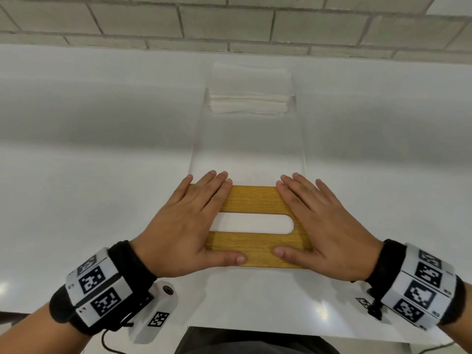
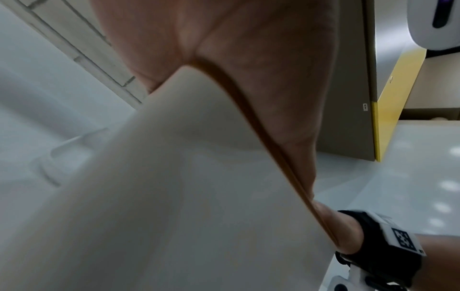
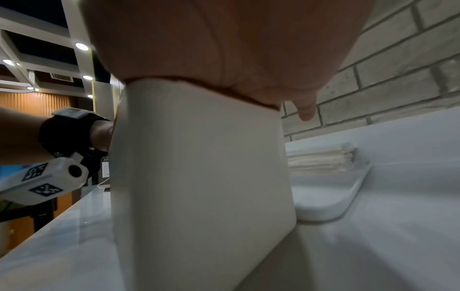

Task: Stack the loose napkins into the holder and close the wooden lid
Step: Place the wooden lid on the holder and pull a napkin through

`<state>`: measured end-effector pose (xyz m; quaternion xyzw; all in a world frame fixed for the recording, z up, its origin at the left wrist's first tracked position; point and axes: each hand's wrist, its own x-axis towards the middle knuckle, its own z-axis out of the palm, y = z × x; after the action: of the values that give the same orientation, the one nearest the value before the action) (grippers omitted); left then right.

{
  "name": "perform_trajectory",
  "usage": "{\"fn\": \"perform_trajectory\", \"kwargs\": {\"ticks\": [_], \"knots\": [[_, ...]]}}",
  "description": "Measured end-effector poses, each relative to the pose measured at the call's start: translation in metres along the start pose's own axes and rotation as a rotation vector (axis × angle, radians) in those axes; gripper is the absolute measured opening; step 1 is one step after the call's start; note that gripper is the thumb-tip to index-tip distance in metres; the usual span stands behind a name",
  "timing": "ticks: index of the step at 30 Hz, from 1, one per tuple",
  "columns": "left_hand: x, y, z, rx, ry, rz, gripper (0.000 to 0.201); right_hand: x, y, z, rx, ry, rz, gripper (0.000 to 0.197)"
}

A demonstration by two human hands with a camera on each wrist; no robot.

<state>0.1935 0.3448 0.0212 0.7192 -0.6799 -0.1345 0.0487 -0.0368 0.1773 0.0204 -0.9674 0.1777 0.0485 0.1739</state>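
Both hands flat on wooden lid (image 1: 251, 200), which sits on top of white napkin holder (image 3: 199, 167) on white counter (image 1: 89, 162). L hand (image 1: 184, 226): fingers straight, spread over lid's left end, thumb along near edge — pressing, not curled round anything. R hand (image 1: 321, 223): same on right end, fingers straight, thumb on near strip. Lid has long oval slot (image 1: 255, 223), white showing thru; can't tell if napkins. Lid looks level w/ holder rim in wrist views. Stack of folded napkins (image 1: 249, 98) lies well behind holder, on far end of white tray (image 3: 331, 204) — near brick wall (image 1: 229, 21), untouched.
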Motion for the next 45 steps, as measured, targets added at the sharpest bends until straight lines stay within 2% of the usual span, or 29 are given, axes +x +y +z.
{"fn": "perform_trajectory", "kwargs": {"ticks": [5,9,12,15,17,20,22,25,29,39,43,45], "knots": [[0.004,0.011,-0.003,-0.015,0.026,0.018,0.120,0.001,-0.005,-0.007,-0.078,-0.055,-0.069,0.106],[0.006,0.010,0.005,0.023,0.012,0.027,0.114,0.004,-0.005,-0.010,-0.098,-0.112,-0.063,0.104],[0.004,0.004,-0.002,-0.113,-0.012,0.044,0.107,0.005,-0.010,-0.023,-0.036,-0.156,-0.028,0.094],[0.006,0.001,-0.018,-0.327,0.027,0.011,0.083,0.017,-0.022,-0.047,0.067,-0.072,-0.078,0.053],[0.013,0.000,-0.024,-0.454,0.063,0.017,0.056,0.035,-0.032,-0.059,0.084,-0.132,-0.145,0.029],[0.022,0.005,-0.028,-0.595,0.042,0.040,0.035,0.063,-0.046,-0.063,-0.036,-0.264,-0.243,0.033],[0.024,0.004,-0.027,-0.542,0.020,0.052,0.035,0.074,-0.052,-0.060,-0.099,-0.341,-0.258,0.042],[0.022,0.000,-0.023,-0.553,-0.036,0.030,0.050,0.082,-0.057,-0.058,-0.149,-0.395,-0.258,0.044],[0.021,0.000,-0.014,-0.578,0.061,-0.014,0.054,0.086,-0.064,-0.057,-0.242,-0.425,-0.266,0.043],[0.022,-0.006,-0.005,-0.552,0.114,0.049,0.056,0.087,-0.069,-0.056,-0.408,-0.470,-0.276,0.026],[0.022,-0.007,-0.003,-0.544,0.131,0.056,0.054,0.087,-0.072,-0.055,-0.472,-0.462,-0.269,0.010],[0.022,-0.006,-0.002,-0.538,0.137,0.055,0.054,0.086,-0.071,-0.052,-0.502,-0.446,-0.270,0.015]]}}
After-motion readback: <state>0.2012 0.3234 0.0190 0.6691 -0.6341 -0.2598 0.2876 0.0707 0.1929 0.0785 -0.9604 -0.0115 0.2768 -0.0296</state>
